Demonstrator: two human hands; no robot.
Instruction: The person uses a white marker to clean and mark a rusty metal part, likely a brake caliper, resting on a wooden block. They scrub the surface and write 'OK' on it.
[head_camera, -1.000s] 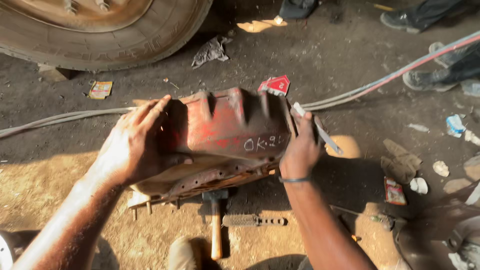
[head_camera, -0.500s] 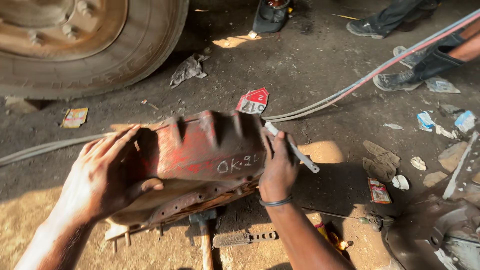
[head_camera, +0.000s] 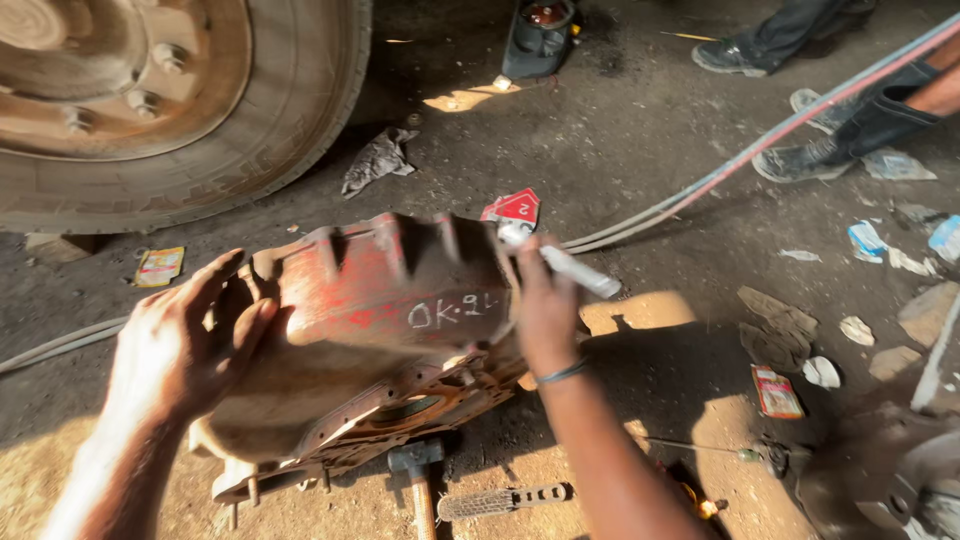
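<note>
On the far left I saw a big truck tyre (head_camera: 290, 120) with its dusty wheel hub, standing on the oily dirt floor (head_camera: 620, 140). Just near of it, my left hand (head_camera: 185, 345) lay spread, fingers open, flat against the left end of a heavy red cast-metal housing (head_camera: 390, 320); it pressed there without closing around anything. The housing sat at the middle of the scene, tipped up on its near flanged edge, its long axis running left to right and rising slightly toward the far right. Its ribbed red face pointed up and toward me, with white chalk marks on it, and its rusty bolted flange pointed down toward the ground. Beneath it, near me, lay a hammer (head_camera: 415, 470) and a rasp-like tool (head_camera: 500, 498), so the near edge was crowded. My right hand (head_camera: 545, 310) gripped the housing's right end, and a white marker (head_camera: 565, 268) was pinched in its fingers, sticking out to the right. Just beyond the housing's far edge lay a small red and white packet (head_camera: 515, 207). A pair of hoses (head_camera: 760, 150) ran from the far right corner down toward the housing. To the right, the ground was open, sunlit dirt scattered with paper scraps and stones. At the far right, another person's shoes (head_camera: 800, 155) stood well apart from the housing.
</note>
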